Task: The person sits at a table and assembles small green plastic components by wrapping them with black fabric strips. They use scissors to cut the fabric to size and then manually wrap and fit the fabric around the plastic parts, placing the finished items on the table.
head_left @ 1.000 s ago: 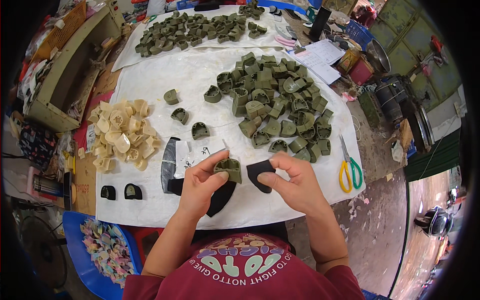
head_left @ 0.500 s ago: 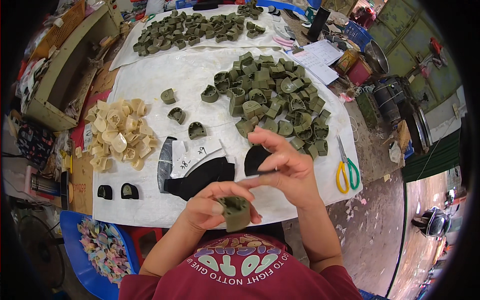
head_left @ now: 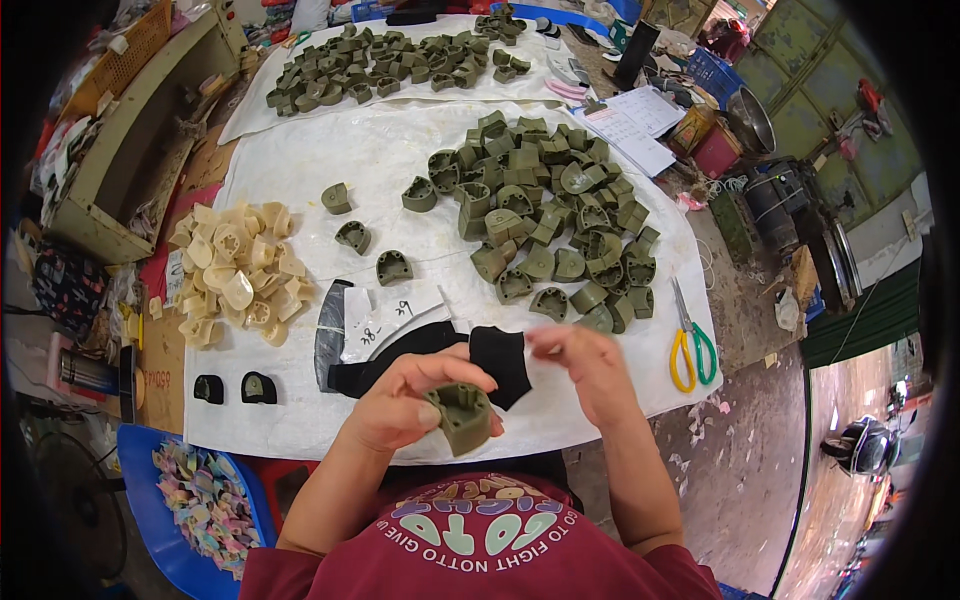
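Observation:
My left hand (head_left: 405, 400) is closed around an olive-green shoe heel (head_left: 460, 415), its hollow, ribbed side facing up. A black fabric piece (head_left: 502, 365) stands just beyond the heel, by the left fingertips; whether those fingers also grip it is hidden. My right hand (head_left: 590, 375) is to the right of this piece, its fingers smeared by motion near the fabric's edge. Behind the left hand lie more black fabric (head_left: 400, 362) and a white paper pattern (head_left: 385, 325). Three loose green heels, one of them here (head_left: 394, 266), lie beyond the pattern.
A large pile of green heels (head_left: 560, 200) is at right, another (head_left: 400, 60) at the far end. Cream heels (head_left: 240, 270) are heaped left, above two black-covered heels (head_left: 259, 388). Scissors (head_left: 690, 340) lie near the right edge. A blue tub (head_left: 140, 480) of colourful scraps stands lower left.
The black piece, earlier in my right fingers, now stands spread between the hands beside the heel. My right hand has shifted slightly right and down. The left hand keeps hold of the heel.

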